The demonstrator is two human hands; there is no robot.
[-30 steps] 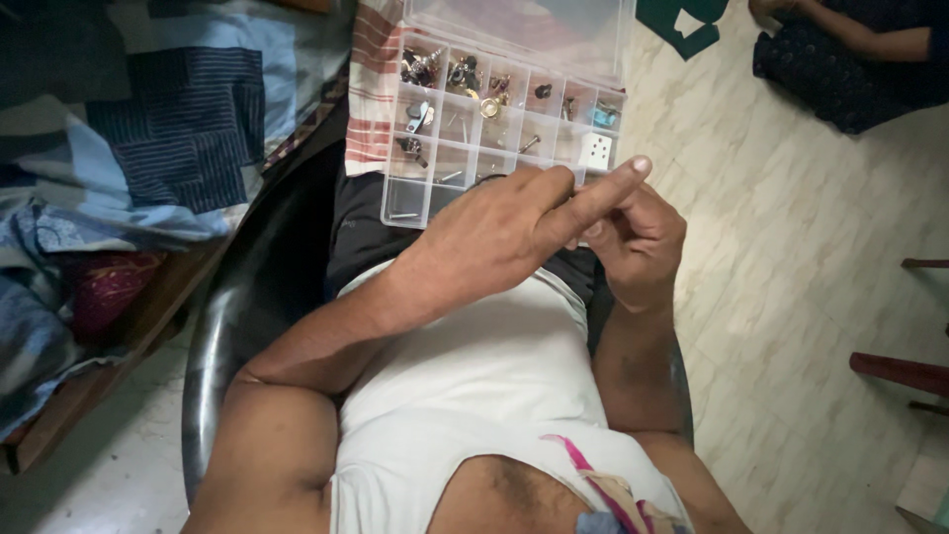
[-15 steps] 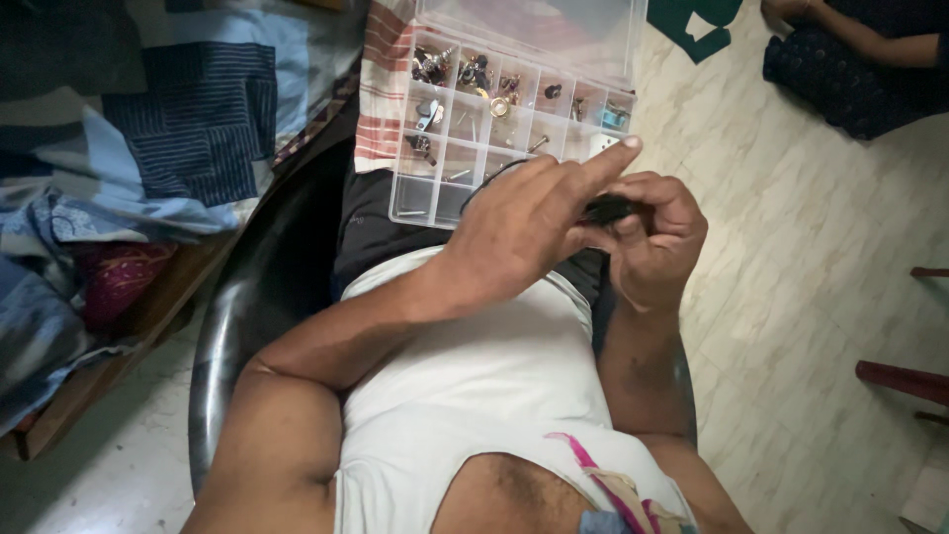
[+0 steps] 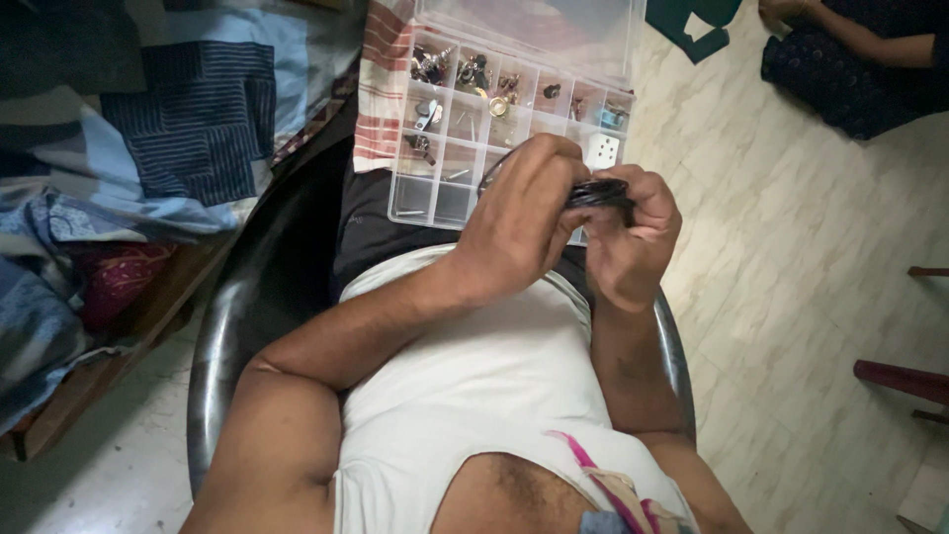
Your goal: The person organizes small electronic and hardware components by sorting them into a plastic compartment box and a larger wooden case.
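Together, both hands pinch a small black part (image 3: 598, 191): the left hand (image 3: 524, 222) curls its fingers over its near end, the right hand (image 3: 633, 237) grips the far end between thumb and fingers. Its long axis runs across, from one set of fingers to the other. Just beyond the fingers lies a clear parts box (image 3: 435, 193), lid open.

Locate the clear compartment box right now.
Head view, upper centre: the clear compartment box rests on the person's lap, just beyond both hands, beside a striped cloth.
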